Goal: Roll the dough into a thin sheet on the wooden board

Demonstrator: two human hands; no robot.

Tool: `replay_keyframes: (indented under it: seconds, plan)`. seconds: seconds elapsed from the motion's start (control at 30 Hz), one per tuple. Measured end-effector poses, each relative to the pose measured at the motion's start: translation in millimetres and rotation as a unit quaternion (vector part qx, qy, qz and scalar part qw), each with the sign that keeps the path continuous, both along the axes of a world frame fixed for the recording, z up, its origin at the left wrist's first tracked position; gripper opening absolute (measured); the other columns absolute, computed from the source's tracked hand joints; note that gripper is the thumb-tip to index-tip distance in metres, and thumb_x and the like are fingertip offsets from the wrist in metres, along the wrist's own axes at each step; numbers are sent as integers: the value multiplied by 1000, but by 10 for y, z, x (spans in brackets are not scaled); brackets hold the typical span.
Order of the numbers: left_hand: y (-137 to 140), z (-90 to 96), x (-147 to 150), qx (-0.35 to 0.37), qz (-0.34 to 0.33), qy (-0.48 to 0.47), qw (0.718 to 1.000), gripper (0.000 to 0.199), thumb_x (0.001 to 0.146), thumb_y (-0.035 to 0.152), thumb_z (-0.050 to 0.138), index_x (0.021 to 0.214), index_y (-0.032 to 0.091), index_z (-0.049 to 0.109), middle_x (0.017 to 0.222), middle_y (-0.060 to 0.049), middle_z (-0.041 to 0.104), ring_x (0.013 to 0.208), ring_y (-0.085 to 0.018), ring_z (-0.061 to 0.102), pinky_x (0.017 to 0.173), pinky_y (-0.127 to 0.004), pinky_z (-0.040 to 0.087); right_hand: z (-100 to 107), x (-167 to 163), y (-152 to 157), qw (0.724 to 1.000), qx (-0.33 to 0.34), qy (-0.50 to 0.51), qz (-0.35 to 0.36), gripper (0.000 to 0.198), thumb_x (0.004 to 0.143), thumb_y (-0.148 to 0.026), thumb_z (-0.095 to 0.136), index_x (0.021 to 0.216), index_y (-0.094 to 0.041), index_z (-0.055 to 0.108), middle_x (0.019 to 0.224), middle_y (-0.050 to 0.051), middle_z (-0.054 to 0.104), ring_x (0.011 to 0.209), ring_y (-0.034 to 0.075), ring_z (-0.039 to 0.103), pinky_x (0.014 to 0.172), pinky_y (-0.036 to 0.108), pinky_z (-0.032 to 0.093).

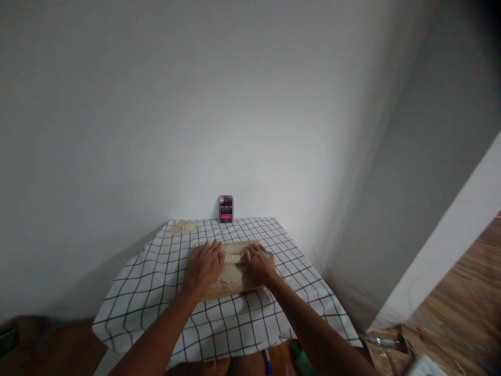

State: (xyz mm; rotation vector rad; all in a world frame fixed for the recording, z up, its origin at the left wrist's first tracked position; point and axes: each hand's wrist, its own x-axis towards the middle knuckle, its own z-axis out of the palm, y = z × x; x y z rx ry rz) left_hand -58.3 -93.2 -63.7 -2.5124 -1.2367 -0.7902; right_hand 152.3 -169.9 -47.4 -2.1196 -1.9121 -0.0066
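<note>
Across the tan wooden board (219, 294), a pale cylindrical rolling pin (234, 258) runs sideways between my left hand (209, 262) and right hand (259, 262), equally near. Both rest over it; I can't tell whether either grips.

The ends of the rolling pin (234, 259) were hidden by the fingers (213, 247). The dark upright object (226, 209) was blurred; the bottom edge cut off both forearms (168, 329).

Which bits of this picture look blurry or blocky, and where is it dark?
Head view: the small upright thing by the wall is broken into coloured squares; head view: left hand and right hand look slightly soft; head view: the upper right corner goes black.
</note>
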Motion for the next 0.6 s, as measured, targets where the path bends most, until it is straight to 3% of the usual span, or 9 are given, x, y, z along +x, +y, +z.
replay_keyframes:
  seconds: [0.13,0.27,0.43,0.5,0.6]
  plan:
    - [-341,-10,-102,-42,5,-21,999,52,111,34,37,143,20,74,152,-10,73,146,-34,64,126,-56,49,-52,-57,-338,998,54,25,-11,45,117,-44,37,137,-30,75,162,5,63,155,27,49,125,44,40]
    - [-603,59,-168,-62,-23,-26,997,52,111,36,36,141,26,77,155,-6,71,140,-34,68,127,-55,49,-65,-83,-542,996,61,58,-19,50,118,-47,34,132,-29,77,147,4,75,136,23,67,112,35,51]
    - [-571,182,-170,-94,17,0,995,55,112,39,31,123,27,84,170,-4,56,120,-30,78,112,-49,59,-18,-73,-467,998,29,53,-23,49,114,-35,33,137,-27,76,158,4,66,152,24,54,122,42,44]
    - [-435,222,-144,-84,44,12,995,51,109,34,36,137,23,77,177,-9,45,139,-34,68,119,-53,54,-6,-53,-371,998,8,44,-33,50,112,-34,34,146,-28,71,169,5,56,160,27,43,130,53,34]
    - [-202,289,-68,-85,54,51,994,60,102,28,46,159,19,61,181,-13,36,168,-39,32,134,-66,31,-6,-3,-236,998,-24,38,-35,55,111,-36,35,159,-30,60,179,7,40,168,30,29,132,65,23]
